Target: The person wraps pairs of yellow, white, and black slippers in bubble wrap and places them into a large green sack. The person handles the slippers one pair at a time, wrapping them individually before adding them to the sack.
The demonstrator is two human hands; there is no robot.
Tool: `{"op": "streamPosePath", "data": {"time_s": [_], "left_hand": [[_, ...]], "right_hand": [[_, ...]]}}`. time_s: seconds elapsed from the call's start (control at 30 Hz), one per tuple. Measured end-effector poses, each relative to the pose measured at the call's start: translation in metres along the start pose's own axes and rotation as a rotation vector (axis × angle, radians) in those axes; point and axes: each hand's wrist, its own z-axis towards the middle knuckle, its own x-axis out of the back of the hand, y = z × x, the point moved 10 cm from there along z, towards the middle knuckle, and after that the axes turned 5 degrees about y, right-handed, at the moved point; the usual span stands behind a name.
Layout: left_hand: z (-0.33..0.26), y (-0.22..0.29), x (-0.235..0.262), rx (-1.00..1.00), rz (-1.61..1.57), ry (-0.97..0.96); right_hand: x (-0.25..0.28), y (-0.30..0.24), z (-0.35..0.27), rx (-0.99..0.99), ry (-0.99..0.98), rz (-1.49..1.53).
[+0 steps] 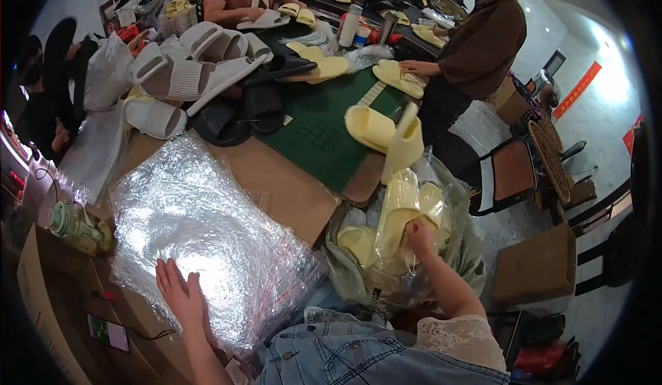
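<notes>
My left hand (181,292) lies with its fingers stretched on a thick stack of clear plastic bags (200,212), which shines under the light. To the right, the fingers of my right hand (419,238) are curled closed at the edge of a pair of pale yellow slippers (398,212) in a clear plastic bag. That pair rests at the mouth of a large plastic sack (472,261), over more yellow slippers (357,243). My fingertips there are partly hidden. Just beyond the sack, two loose yellow slippers (372,128) lean together at the table's corner.
Grey slippers (172,78) are piled at the far left of the table, beside black slippers (221,123). A person in brown (483,40) touches yellow slippers (398,78) across the green board (310,143). A phone (108,332) lies in a cardboard box (48,316). A chair (512,172) stands right.
</notes>
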Motion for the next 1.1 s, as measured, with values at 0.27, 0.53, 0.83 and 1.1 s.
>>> {"op": "streamPosePath", "data": {"time_s": [0.27,0.53,0.83,1.1], "left_hand": [[0.0,0.001,-0.002,-0.002,0.007,-0.01],[0.001,0.007,0.0,-0.008,-0.012,-0.01],[0.001,0.0,0.0,-0.015,0.028,-0.008],[0.001,0.005,0.005,-0.022,-0.008,0.022]], "right_hand": [[0.037,-0.046,0.04,0.018,-0.472,-0.345],[0.082,-0.192,0.093,0.405,-0.091,-0.054],[-0.004,-0.238,0.143,0.271,-0.376,0.493],[-0.007,-0.208,0.16,0.268,-0.287,0.265]]}}
